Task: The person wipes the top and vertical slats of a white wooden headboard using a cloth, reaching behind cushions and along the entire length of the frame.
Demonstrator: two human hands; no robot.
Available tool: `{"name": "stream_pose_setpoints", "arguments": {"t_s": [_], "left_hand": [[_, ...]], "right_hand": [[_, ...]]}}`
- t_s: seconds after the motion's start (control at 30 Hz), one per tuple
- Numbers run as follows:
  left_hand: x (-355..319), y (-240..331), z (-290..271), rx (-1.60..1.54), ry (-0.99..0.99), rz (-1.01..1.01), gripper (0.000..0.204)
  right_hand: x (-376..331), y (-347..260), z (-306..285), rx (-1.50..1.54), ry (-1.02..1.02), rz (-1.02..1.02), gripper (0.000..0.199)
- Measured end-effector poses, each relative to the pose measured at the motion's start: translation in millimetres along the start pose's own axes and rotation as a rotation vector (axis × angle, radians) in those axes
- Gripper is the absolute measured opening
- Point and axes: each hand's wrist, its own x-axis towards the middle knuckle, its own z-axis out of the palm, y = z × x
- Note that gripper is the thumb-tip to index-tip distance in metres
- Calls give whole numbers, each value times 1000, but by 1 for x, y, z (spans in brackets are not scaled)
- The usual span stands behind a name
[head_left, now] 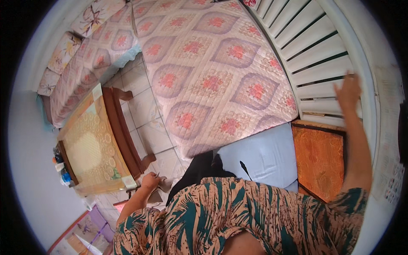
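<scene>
My left hand (149,182) is low on the left, beside the near corner of the covered table. Its fingers are closed, and a greyish-beige cloth (163,187) shows at them. My right arm stretches up along the right side. At its end, my right hand (349,91) lies over the upper ends of the white slatted backrest (321,63), thumb held away from the fingers. A small dark spot shows at those fingertips, too small to make out. The slats fan out beside a pink-and-cream quilted floral cover (214,83).
A low table (114,127) with a lacy yellow cover stands at the left over pale floor tiles (153,134). A bare light-blue cushion (259,153) and an orange patterned panel (318,159) lie just ahead of me. Floral pillows (63,53) rest on a seat at the far left.
</scene>
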Motion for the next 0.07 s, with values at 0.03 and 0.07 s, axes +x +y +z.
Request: {"name": "stream_pose_setpoints", "arguments": {"t_s": [0.03, 0.07], "left_hand": [[4, -18, 19, 75, 10, -27, 40], [-10, -28, 31, 21, -17, -99, 41]], "right_hand": [[-24, -18, 27, 411, -21, -50, 75], [-52, -70, 17, 700, -147, -112, 80]]}}
